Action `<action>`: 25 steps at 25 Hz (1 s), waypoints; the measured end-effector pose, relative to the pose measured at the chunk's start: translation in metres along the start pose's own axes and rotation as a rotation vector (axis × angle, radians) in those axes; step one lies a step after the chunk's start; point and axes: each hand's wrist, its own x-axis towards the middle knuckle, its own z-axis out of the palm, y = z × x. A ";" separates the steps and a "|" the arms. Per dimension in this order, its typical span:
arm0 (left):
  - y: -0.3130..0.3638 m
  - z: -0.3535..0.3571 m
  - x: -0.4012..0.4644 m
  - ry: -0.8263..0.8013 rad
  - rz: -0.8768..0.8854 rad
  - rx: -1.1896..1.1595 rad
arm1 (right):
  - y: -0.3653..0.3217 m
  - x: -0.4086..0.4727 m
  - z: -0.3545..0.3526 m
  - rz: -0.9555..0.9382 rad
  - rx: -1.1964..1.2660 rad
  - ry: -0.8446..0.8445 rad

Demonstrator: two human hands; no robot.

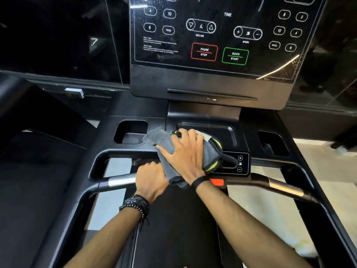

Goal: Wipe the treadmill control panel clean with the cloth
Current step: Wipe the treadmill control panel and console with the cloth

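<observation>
Right hand (185,151) presses flat, fingers spread, on the grey cloth (166,161) over the lower console (228,136), below the control panel (212,35). Left hand (150,176) grips the handlebar (119,180). Cloth looks soft, light, bunches easily; best palmed mid-fold.

The control panel (212,35) stands upright at the far side of the treadmill console (251,120). Below it, a centre tray (218,130) sits between a left cup holder (131,132) and a right cup holder (272,144). The cloth (164,144) lies across the tray's left near corner and the console's near edge, under the right hand (183,153). The left hand (150,176) rests on the handlebar (119,180), just left of the cloth. A small speed pad (240,163) lies right of the cloth.
</observation>
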 end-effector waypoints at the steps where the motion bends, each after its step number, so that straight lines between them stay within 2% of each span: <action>1: -0.002 0.000 -0.001 -0.004 0.010 -0.002 | -0.002 0.001 0.001 -0.007 0.005 -0.009; 6: 0.000 0.002 -0.001 0.021 -0.036 -0.057 | 0.048 -0.012 -0.005 0.018 0.020 0.062; 12: 0.002 0.000 -0.002 0.039 -0.040 -0.055 | 0.146 -0.030 -0.016 0.180 -0.036 0.083; 15: 0.003 0.000 -0.002 0.060 -0.045 -0.046 | 0.162 -0.035 -0.015 0.250 -0.044 0.091; 19: 0.003 0.004 0.000 0.054 -0.050 -0.063 | 0.127 -0.030 -0.009 0.318 -0.092 0.146; 21: 0.003 0.005 0.000 0.054 -0.047 -0.056 | 0.088 -0.024 -0.003 0.270 -0.078 0.181; 25: 0.003 0.004 -0.002 0.043 -0.029 -0.042 | 0.027 -0.012 0.004 0.160 -0.019 0.139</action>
